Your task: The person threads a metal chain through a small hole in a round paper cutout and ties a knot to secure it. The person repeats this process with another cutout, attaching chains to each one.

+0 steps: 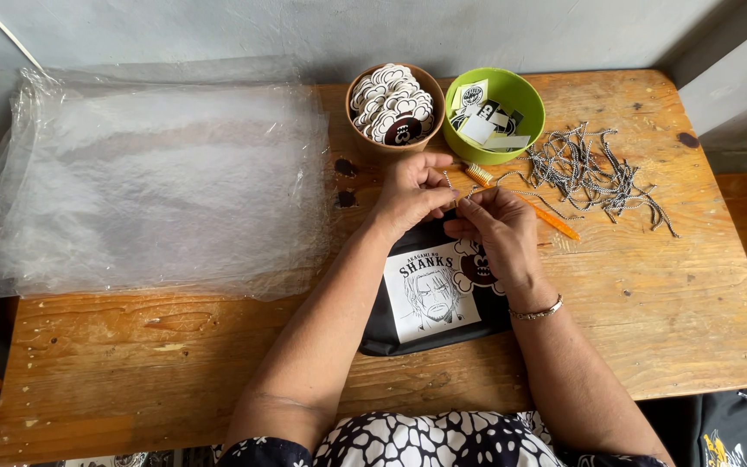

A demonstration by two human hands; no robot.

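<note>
At the bottom edge of the frame shows a black-and-white patterned garment [408,441], and from it both forearms reach up toward the centre. Under the wrists lies a folded black cloth [408,333] on the desk [667,311], with a white printed card [430,298] and a dark round sticker [477,270] on top of it. The right wrist wears a thin bracelet [536,310].

Just above the cloth the two hands meet at mid-frame. The left hand [410,188] is curled, thumb and forefinger pinched together on a thin black-and-white cord [448,180]. The right hand [496,227] is also mostly closed, its fingertips pinched at the same cord just beside the left thumb; what else it may grip I cannot tell. An orange stick [546,216] lies on the desk touching or just behind the right hand, slanting to the lower right.

Right of the hands, a loose heap of cords [590,169] spreads over the wood. At the left a stack of clear plastic bags [149,182] covers the desk's upper left part.

Farthest, at the top centre, stand a brown bowl [365,138] full of round stickers [391,104] and, touching it on the right, a green bowl [525,99] with small printed tags [482,121].
</note>
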